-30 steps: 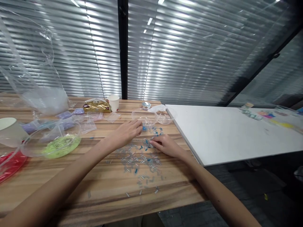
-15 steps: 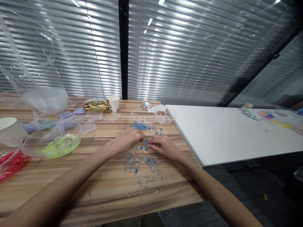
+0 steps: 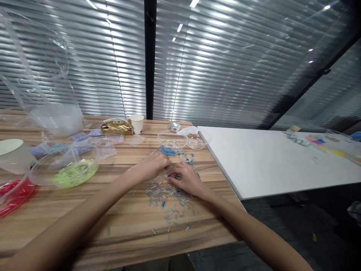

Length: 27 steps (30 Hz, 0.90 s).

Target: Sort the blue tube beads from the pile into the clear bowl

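Note:
Small tube-shaped beads, most clear and some blue, lie scattered on the wooden table. My left hand rests among them with its fingers curled in; anything it pinches is hidden. Facing it, my right hand is low over the beads, thumb and bent fingers apart, with some blue beads showing in the gap. Just beyond the hands stands a clear plastic bowl with blue pieces at its bottom. Another clear bowl touches or overlaps it on the right.
At left are a clear bowl with yellow-green pieces, red pieces in a container and a white paper cup. Small plastic bags, a gold packet and another paper cup stand behind. A white table adjoins on the right.
My right hand has shifted slightly left and nearer to me, and its thumb and fingers have parted from a pinch. My left hand stays nearly in place. The camera view has shifted slightly.

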Available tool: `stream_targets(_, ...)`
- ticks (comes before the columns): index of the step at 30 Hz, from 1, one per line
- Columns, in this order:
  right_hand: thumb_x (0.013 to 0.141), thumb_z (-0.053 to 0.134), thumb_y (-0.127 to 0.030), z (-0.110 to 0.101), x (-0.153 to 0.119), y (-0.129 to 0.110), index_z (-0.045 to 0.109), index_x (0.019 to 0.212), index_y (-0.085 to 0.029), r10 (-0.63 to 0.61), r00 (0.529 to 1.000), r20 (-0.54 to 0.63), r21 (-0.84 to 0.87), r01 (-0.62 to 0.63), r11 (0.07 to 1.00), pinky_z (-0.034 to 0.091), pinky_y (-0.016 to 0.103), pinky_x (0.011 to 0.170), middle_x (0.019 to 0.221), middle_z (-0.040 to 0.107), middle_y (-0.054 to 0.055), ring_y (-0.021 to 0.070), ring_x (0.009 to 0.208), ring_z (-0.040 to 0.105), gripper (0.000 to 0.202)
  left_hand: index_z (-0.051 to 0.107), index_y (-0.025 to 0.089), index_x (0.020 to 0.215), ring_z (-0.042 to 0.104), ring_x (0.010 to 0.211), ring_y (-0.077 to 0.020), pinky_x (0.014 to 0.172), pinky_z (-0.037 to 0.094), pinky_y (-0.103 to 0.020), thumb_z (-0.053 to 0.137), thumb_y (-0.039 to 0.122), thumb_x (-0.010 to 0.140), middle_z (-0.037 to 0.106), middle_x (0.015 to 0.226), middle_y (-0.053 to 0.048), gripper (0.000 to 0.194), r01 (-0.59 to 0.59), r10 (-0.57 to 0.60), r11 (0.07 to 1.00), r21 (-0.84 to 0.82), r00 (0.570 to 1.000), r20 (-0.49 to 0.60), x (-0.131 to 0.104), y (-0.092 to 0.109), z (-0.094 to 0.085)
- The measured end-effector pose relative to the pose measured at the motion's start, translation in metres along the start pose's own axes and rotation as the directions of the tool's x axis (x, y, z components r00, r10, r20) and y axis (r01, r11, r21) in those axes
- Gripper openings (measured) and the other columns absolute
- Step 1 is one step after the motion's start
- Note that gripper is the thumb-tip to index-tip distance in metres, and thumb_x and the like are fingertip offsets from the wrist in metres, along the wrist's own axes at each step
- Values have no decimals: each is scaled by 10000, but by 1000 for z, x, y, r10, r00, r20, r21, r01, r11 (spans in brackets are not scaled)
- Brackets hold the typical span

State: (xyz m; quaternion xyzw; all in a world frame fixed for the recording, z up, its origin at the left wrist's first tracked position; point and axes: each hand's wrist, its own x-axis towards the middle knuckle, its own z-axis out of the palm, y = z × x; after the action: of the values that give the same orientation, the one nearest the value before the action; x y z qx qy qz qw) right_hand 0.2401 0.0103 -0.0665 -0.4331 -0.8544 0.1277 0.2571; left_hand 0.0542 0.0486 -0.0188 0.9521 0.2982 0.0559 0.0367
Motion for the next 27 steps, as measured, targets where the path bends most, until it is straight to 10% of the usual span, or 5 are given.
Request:
stream_targets(17, 819, 629, -135, -6, 3, 4, 721, 853, -195, 39, 998, 48, 90, -43, 995, 425, 296, 844, 893, 715, 39, 190, 905, 606, 115, 670, 151, 873, 602, 827, -195, 635, 360, -262, 489, 70, 858, 682, 901, -55, 198, 163, -117, 981, 109, 932, -342, 43, -24, -42)
stream_targets(27, 813, 644, -130, -6, 4, 5, 720, 830, -187, 9, 998, 60, 37, -11, 999, 419, 280, 854, 876, 721, 24, 175, 892, 607, 97, 712, 128, 837, 616, 798, -230, 673, 401, -275, 566, 182, 859, 689, 811, -96, 157, 281, -240, 955, 90, 917, -320, 93, -45, -24)
